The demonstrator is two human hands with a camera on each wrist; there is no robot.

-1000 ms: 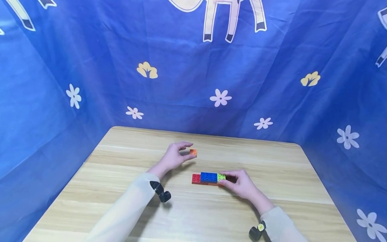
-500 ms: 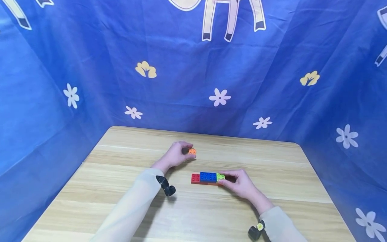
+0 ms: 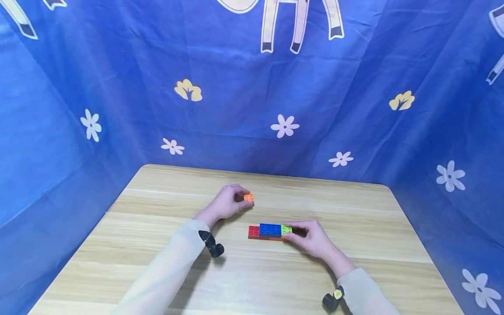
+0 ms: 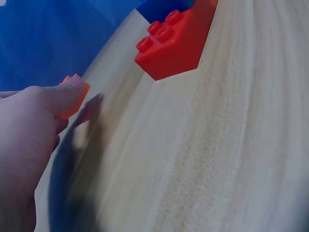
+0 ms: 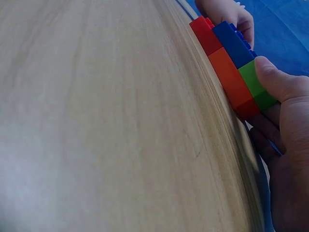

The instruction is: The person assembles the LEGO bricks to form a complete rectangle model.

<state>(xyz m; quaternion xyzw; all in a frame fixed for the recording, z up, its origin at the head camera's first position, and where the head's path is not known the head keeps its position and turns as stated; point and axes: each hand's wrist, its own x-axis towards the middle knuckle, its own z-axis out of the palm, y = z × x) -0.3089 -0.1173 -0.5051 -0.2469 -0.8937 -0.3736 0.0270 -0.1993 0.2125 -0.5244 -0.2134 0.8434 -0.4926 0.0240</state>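
My left hand (image 3: pixel 226 203) pinches a small orange brick (image 3: pixel 249 197) between thumb and fingers, beyond and left of a joined row of bricks. In the left wrist view, the thumb covers much of this brick (image 4: pixel 75 107). My right hand (image 3: pixel 315 239) grips the row's right end, thumb on the green brick (image 5: pixel 253 84). A blue brick (image 3: pixel 270 229) sits beside the green one in the upper layer. Below them lie a red brick (image 4: pixel 171 53), its studs bare at the left end, and a longer orange brick (image 5: pixel 231 79).
The row stands on a wood-grain table (image 3: pixel 252 280) with rounded far corners. A blue cloth (image 3: pixel 236 144) with flower and animal prints hangs behind and at both sides. Each wrist wears a black camera (image 3: pixel 330 302).
My left fingers have drawn in round the small orange brick, which has turned so its studs face up more. My right hand and the row hold still.
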